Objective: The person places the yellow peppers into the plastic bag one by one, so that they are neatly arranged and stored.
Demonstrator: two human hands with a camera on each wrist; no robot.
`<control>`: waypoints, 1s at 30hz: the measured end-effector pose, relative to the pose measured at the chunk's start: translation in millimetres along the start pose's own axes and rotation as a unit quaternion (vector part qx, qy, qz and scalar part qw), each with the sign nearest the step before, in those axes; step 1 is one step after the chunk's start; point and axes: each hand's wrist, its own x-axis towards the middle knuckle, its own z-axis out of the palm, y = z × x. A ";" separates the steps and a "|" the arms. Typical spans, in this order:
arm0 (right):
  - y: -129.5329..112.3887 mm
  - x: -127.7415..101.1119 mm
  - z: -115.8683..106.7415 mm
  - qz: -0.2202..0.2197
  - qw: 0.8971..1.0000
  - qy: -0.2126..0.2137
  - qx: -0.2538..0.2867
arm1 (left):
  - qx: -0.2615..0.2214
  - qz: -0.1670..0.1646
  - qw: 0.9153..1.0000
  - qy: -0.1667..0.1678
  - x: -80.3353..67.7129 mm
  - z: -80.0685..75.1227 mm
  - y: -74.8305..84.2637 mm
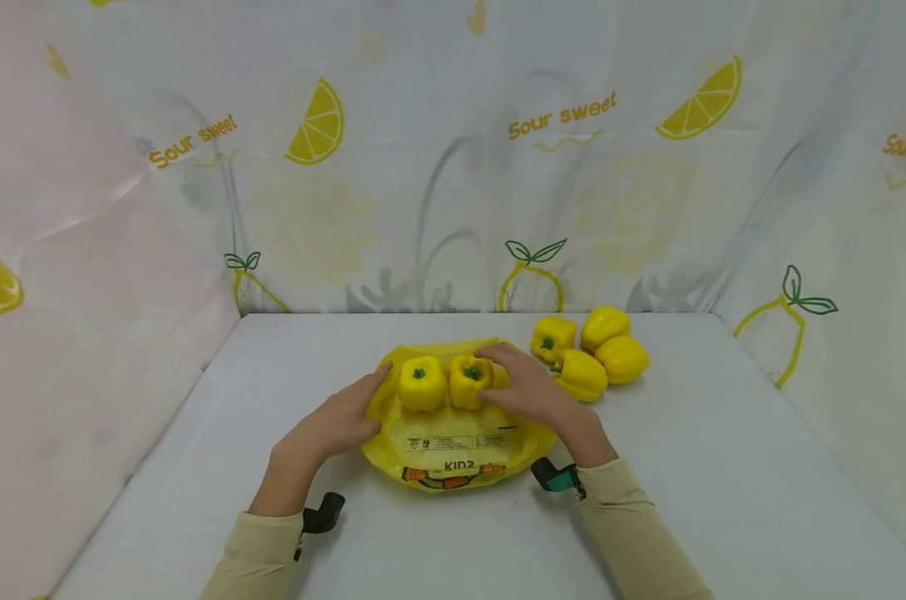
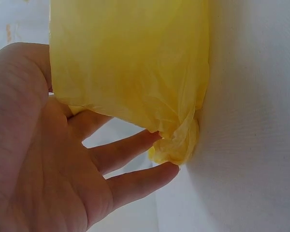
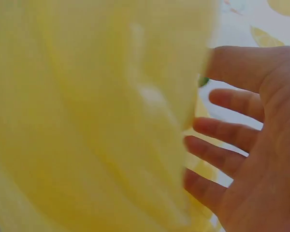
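Observation:
A yellow plastic bag lies spread in the middle of the table, its mouth wide and its inner print showing. Two yellow bell peppers with green stems, a left one and a right one, stand side by side at its far side. My left hand is at the bag's left edge; in the left wrist view its spread fingers touch the crumpled plastic. Around the right pepper's side, my right hand has its thumb and fingers apart. In the right wrist view the bag wall hides the fingertips partly.
Several more yellow bell peppers lie in a cluster right of the bag, just beyond my right hand. The white table ends at a lemon-printed curtain behind and at both sides.

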 end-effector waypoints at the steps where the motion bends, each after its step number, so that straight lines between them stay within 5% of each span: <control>1: 1.4 -1.1 -2.2 0.000 1.000 -0.001 0.003 | 0.000 0.001 1.000 0.001 0.2 -0.1 -0.2; 11: 9.2 -12.4 -33.9 -0.002 0.999 0.010 0.037 | -0.006 -0.009 1.000 -0.004 2.6 0.6 2.4; 19: 30.8 -23.9 -61.0 0.053 0.998 0.027 0.013 | -0.004 -0.006 1.000 -0.002 2.9 1.8 3.7; 30: 56.4 -34.1 -76.2 0.113 0.994 -0.004 -0.003 | 0.000 -0.012 1.000 -0.006 1.8 0.7 3.0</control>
